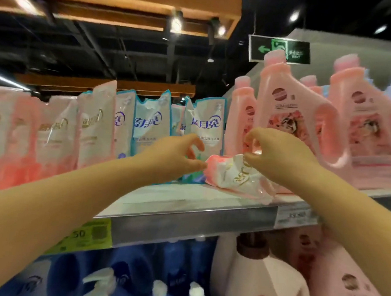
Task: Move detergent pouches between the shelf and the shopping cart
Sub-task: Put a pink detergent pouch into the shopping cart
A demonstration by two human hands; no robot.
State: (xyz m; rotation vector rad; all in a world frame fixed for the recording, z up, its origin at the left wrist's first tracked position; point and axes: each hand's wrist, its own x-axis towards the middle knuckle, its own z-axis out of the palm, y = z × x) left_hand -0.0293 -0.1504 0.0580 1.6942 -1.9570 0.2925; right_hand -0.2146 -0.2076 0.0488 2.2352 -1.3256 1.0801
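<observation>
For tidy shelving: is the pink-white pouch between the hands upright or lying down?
Lying down: the pink-white pouch rests flat on the shelf, while the blue pouches behind it stand upright.

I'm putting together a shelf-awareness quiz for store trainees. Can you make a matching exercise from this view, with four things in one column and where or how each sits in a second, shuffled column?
Things
1. lone pink-and-white pouch
2. blue-trimmed pouches
3. pink handled bottles
4. yellow price tag

Places
A. upright in a row, behind the left hand
B. on the shelf front edge, lower left
C. lying flat between the left hand and the right hand
D. standing at the shelf's right end

Pairs: 1-C, 2-A, 3-D, 4-B
</observation>
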